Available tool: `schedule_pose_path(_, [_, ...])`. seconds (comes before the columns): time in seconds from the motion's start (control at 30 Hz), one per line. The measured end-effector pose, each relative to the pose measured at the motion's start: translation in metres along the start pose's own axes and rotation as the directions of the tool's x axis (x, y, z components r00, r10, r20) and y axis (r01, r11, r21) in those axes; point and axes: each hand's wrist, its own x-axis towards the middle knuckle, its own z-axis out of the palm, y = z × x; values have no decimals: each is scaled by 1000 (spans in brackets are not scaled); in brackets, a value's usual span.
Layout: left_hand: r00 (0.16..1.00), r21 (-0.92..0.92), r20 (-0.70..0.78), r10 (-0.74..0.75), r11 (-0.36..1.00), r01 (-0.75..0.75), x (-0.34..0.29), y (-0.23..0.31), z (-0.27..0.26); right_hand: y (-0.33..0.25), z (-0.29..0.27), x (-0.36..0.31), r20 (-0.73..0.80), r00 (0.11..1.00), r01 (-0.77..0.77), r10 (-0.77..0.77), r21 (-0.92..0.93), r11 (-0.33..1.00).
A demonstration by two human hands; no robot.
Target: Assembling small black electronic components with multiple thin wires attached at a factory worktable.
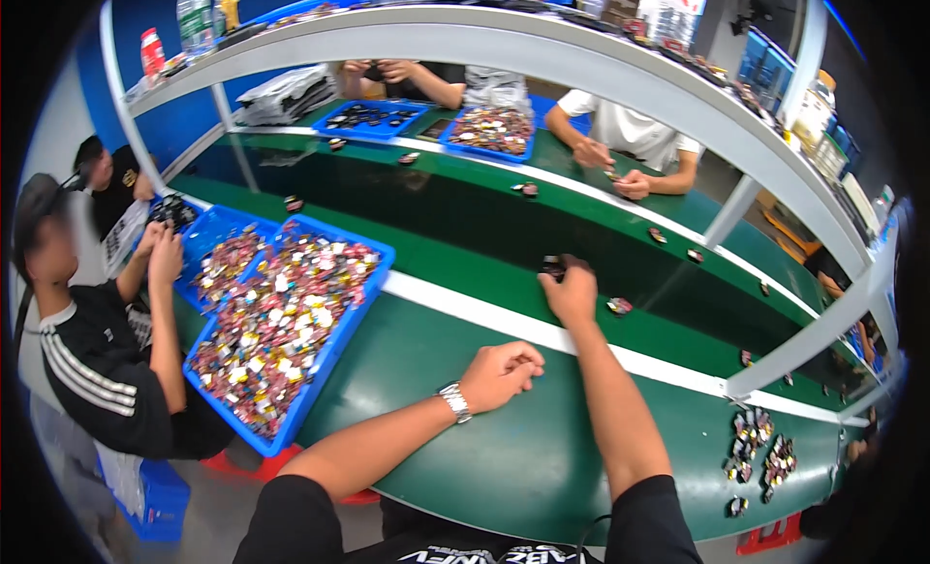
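Observation:
My right hand reaches over the dark green belt, its fingers closed around a small dark part. Most of that part is covered by the fingers, so its kind does not show. Nearer to me, my left hand rests above the green tabletop with fingers curled in and nothing visible in them. Just right of my right hand, a small part in red, white and black lies on the belt. To my left stands a blue tray heaped with small multicoloured parts.
A white strip divides table and belt. Small parts lie in clusters at the right. A grey shelf crosses overhead. Co-workers sit across and at left, near other blue trays. A post rises beyond the belt.

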Motion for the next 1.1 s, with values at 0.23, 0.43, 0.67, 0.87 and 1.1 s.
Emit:
schedule_pose_path(0.23, [988,-277,-148,-42,961,-1,5,-8,-11,-11,-52,-64,255,967,-93,-31,459,884])
schedule_pose_path(0.43, [986,-308,122,-115,940,148,12,-4,-15,-37,-126,-130,417,893,-73,-169,506,859])
schedule_pose_path(0.67, [932,-165,335,-136,966,200,4,10,-22,-47,-124,-135,399,885,1,-239,513,858])
schedule_pose_path(0.87, [964,-320,202,-172,919,231,5,11,-16,-44,-111,-145,271,961,-128,-50,602,788])
schedule_pose_path(1.1, [970,-314,148,-194,921,232,0,11,-6,-42,-101,-149,292,951,-276,101,655,704])
